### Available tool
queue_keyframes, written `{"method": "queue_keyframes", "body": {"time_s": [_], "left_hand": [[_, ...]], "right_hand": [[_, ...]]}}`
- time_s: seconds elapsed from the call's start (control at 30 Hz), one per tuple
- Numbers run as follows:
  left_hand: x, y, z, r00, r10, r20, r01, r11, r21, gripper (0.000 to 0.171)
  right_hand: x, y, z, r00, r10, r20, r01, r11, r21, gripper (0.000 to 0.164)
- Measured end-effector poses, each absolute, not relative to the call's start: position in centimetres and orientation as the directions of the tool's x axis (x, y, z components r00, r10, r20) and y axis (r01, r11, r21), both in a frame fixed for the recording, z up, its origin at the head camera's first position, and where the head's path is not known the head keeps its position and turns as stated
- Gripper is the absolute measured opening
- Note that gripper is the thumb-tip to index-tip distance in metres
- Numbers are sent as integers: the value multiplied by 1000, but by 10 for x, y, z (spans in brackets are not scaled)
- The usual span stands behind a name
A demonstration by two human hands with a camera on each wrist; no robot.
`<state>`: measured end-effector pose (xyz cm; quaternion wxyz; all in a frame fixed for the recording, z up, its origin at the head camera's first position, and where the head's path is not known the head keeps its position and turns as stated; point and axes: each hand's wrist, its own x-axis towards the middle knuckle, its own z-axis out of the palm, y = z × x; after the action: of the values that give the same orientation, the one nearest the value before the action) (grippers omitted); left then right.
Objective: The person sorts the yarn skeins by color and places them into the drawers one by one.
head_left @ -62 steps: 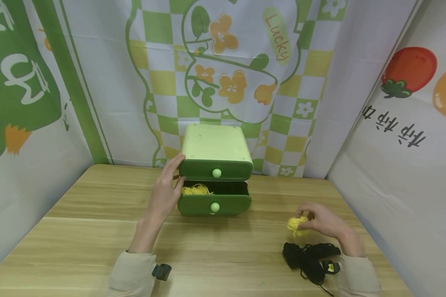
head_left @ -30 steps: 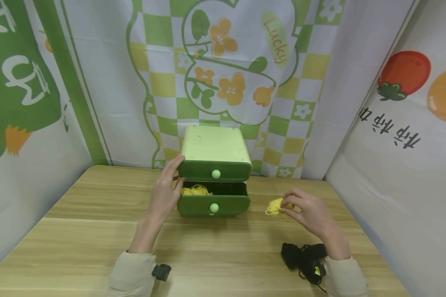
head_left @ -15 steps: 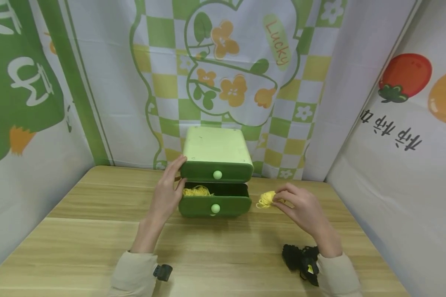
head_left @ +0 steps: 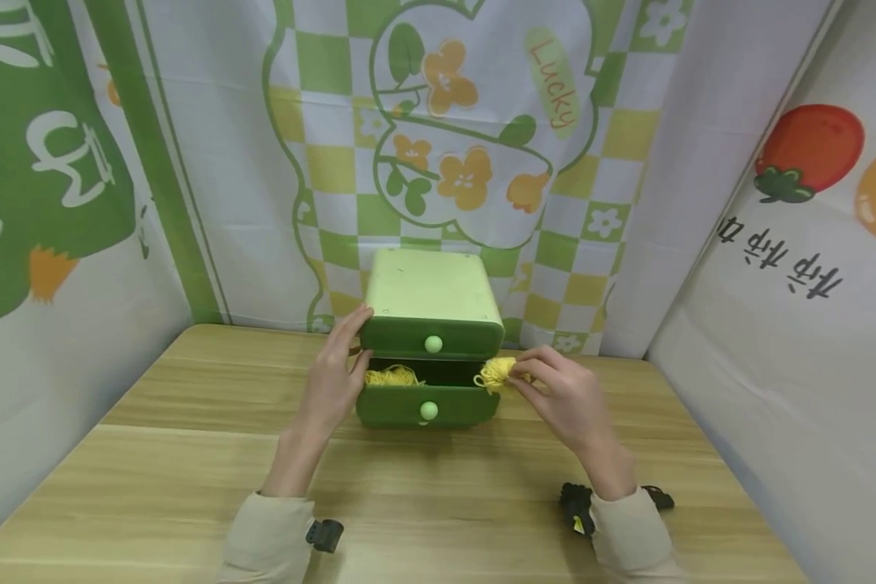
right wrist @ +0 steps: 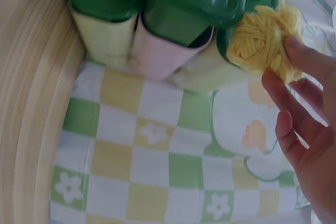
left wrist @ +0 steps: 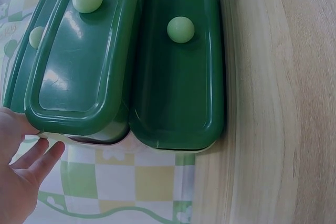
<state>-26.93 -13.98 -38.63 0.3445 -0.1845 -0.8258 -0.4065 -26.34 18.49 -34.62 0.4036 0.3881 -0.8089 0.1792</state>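
1. We see the right hand (head_left: 565, 397) pinching a yellow yarn ball (head_left: 496, 375) by its edge, perhaps because it is soft, at the open drawer's (head_left: 394, 407) three o'clock end; whether ball and drawer touch, we cannot tell
2. Our left hand (head_left: 330, 381), fingers apart, touches the cabinet (head_left: 431, 284) around eight o'clock, probably steadying it
3. Inside that drawer, loose yellow yarn (head_left: 392, 376) lies towards nine o'clock
4. At the right hand's six o'clock, a black bundle (head_left: 575, 499) lies on the table (head_left: 438, 503), partly hidden

Pinched yarn (right wrist: 260, 40) partly behind fingers (right wrist: 289, 99)
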Motion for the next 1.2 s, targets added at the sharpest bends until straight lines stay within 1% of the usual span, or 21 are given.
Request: {"method": "queue_keyframes", "body": {"time_s": [0.27,0.47,0.7,1.0,1.2], "left_hand": [[-270,-141,-386,-693,24,720,587,599,545,68],[-269,-142,-385,-700,14,714,576,601,554,69],[-268,-141,-385,-703,25,711,571,616,542,69],[-268,-140,-385,-694,26,719,574,622,532,68],[-267,-139,-385,-703,20,711,566,622,541,67]], "right_hand": [[-270,160,-347,-400,-433,808,-767,641,-36,12],[-273,143,-351,-444,-428,787,-771,630,-92,13],[-273,132,-356,-456,-422,783,-755,650,-90,12],[-274,126,-362,-519,-395,758,-710,693,-125,10],[-274,125,-364,-550,-390,738,-691,710,-140,8]]}}
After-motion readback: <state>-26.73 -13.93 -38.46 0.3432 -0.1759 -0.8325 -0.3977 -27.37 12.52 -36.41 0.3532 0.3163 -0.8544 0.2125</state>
